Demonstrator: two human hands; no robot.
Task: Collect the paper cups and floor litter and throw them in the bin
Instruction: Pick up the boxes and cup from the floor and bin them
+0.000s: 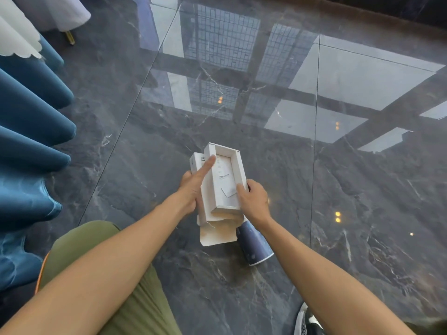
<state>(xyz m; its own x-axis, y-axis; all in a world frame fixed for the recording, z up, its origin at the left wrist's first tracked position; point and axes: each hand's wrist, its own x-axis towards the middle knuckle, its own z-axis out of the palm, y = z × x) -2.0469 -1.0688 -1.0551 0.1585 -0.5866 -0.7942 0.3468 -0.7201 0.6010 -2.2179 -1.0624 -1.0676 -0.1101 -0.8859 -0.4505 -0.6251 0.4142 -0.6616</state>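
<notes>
At 9 o'clock, far left, blue drapes (31,131) hang in folds w/ a white scalloped cloth (17,37) above them at 10–11 o'clock. A gold leg (70,37) pokes out under more white fabric near 11.

At 7 o'clock your knee in green trousers (101,250) sits low in frame, both bare forearms running up from the bottom edge twd centre.

Your left hand (191,189) is closed round the left side of the white box tray (222,180), index finger stretched along its wall, tip near the top corner. Behind that finger a 2nd white box piece (195,162) shows, pressed against the tray; can't tell which fingers hold it. The tray is open side up, w/ a small white card inside. Below the tray, at 6 o'clock of the stack, a flat white flap (217,233) hangs down.

Your right hand (254,201) grips the tray's lower right edge, thumb inside, fingers wrapped behind. A dark blue cup (254,245) w/ a white rim pokes out below that hand at 5 o'clock, tilted; how it's held is hidden.

All of it is above the glossy dark marble floor (362,213). At 5 o'clock, bottom edge, a shoe (302,320).
</notes>
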